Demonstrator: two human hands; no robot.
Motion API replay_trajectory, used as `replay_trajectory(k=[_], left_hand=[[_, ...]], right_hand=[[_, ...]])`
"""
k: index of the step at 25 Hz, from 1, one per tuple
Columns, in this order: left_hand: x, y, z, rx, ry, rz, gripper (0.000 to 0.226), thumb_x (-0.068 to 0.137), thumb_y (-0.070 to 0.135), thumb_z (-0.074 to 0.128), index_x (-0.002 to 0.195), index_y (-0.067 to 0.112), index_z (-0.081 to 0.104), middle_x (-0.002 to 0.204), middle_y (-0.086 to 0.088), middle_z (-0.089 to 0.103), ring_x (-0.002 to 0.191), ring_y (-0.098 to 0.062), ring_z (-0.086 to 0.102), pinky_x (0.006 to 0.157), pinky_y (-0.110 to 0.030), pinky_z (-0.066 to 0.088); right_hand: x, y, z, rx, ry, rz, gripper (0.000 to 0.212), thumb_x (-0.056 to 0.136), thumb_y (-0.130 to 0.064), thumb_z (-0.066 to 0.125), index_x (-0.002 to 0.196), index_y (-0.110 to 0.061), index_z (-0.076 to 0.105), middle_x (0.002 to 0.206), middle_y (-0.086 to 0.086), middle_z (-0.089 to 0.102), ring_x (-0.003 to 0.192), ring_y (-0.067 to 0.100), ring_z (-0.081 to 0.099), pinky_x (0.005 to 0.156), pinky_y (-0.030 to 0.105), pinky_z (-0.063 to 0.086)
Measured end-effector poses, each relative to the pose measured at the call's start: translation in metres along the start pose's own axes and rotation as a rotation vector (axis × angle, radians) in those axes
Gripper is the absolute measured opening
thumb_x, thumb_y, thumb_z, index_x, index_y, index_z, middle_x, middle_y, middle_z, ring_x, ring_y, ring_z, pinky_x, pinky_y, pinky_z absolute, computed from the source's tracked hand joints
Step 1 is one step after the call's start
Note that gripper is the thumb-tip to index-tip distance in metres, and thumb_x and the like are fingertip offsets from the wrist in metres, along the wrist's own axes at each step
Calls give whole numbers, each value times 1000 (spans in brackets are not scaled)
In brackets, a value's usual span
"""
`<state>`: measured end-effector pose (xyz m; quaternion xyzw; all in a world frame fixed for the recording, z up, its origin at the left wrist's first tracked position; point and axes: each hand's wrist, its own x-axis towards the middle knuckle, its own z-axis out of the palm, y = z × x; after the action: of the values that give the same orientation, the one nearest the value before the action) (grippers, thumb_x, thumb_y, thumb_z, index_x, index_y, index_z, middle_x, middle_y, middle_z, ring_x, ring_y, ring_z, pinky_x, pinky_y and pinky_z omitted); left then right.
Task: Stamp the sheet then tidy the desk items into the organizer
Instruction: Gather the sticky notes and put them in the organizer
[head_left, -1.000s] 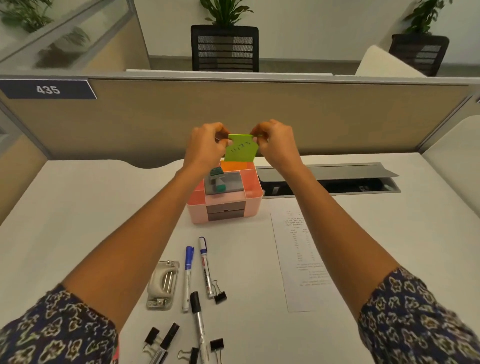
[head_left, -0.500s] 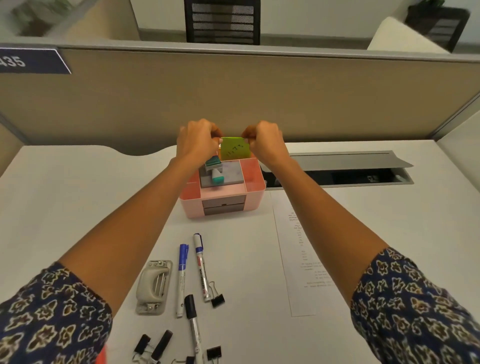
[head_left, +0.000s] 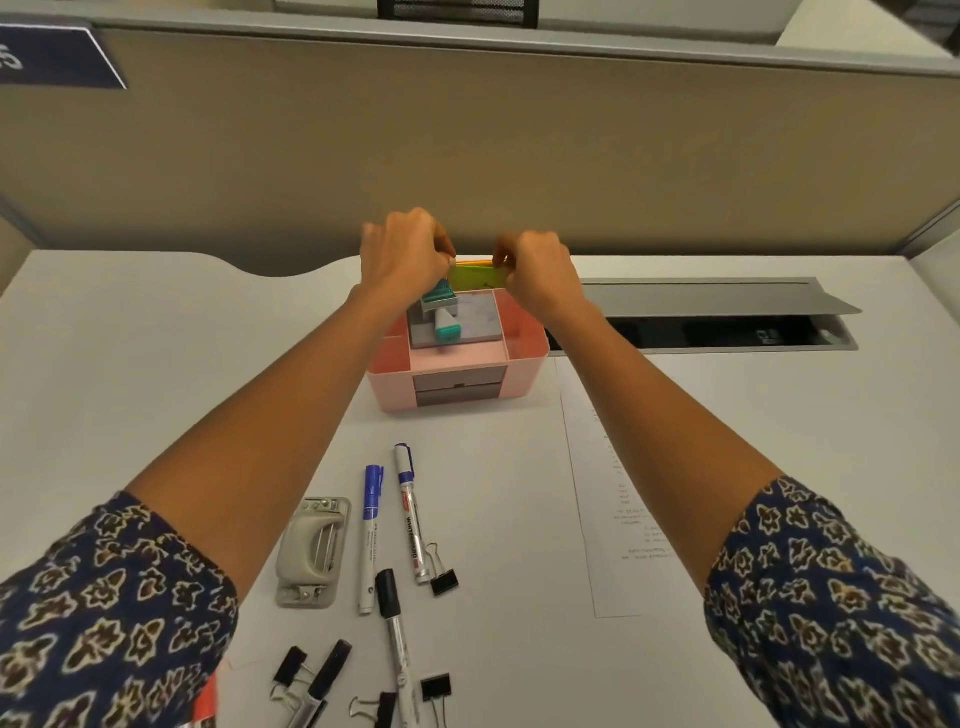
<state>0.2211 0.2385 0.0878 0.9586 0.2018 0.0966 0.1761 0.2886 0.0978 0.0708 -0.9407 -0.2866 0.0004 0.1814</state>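
Grip: the left hand (head_left: 405, 257) and the right hand (head_left: 537, 273) each pinch one end of a green note pad (head_left: 479, 276), fingers curled over its top edge, just above the centre of the frame
Note pad: held on edge, low in the rear of the pink organizer (head_left: 395, 387), with a thin orange strip (head_left: 472, 263) showing right behind its top edge
Organizer: stands at the centre of the frame; a teal stamp (head_left: 442, 313) lies on a grey pad (head_left: 480, 322) in its middle compartment, and two grey drawers (head_left: 460, 387) sit in its front wall
Sheet: the printed sheet (head_left: 613, 483) lies flat on the desk (head_left: 156, 364), right of centre, its top edge near the organizer's right front corner
Markers: two blue-capped markers (head_left: 372, 519) lie side by side at lower centre, and a black-capped marker (head_left: 396, 639) lies below them
Hole punch: the grey hole punch (head_left: 311, 551) lies just left of the markers
Binder clips: black binder clips (head_left: 444, 582) are scattered among the markers, down to the bottom edge
Sleeves: patterned dark blue sleeves (head_left: 104, 623) fill both lower corners
Behind: a beige partition (head_left: 467, 156) spans the top, and an open cable tray (head_left: 727, 332) is at right
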Motion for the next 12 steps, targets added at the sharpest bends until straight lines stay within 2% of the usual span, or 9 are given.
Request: replay_trajectory(k=[2, 6, 9, 12], left_hand=[[0, -5, -1, -34, 36, -16, 19, 88, 31, 64, 98, 18, 73, 99, -3, 71, 99, -21, 60, 90, -41, 41], [-8, -16, -10, -151, 127, -55, 20, 89, 34, 63, 101, 20, 72, 101, -1, 72, 95, -19, 63, 92, -41, 47], [-18, -34, -22, -325, 128, -152, 19, 88, 33, 65, 101, 20, 71, 96, 0, 72, 85, -15, 67, 82, -37, 56], [-38, -53, -30, -403, 169, -240, 17, 88, 31, 65, 97, 19, 71, 93, 0, 73, 77, -13, 68, 78, -32, 56]], right_hand=[[-1, -1, 4, -12, 37, 2, 14, 89, -11, 60, 103, -8, 58, 104, 13, 64, 89, 25, 60, 70, 30, 46], [-4, -2, 10, -3, 113, 36, 21, 88, -13, 63, 105, -7, 53, 112, 15, 56, 97, 26, 55, 78, 31, 47], [-16, -5, 10, 81, 176, 88, 22, 88, -19, 63, 105, -9, 54, 115, 13, 54, 102, 23, 53, 83, 31, 51], [-37, -11, 5, 211, 278, 128, 19, 90, -21, 60, 103, -8, 56, 115, 13, 55, 103, 22, 52, 85, 28, 49]])
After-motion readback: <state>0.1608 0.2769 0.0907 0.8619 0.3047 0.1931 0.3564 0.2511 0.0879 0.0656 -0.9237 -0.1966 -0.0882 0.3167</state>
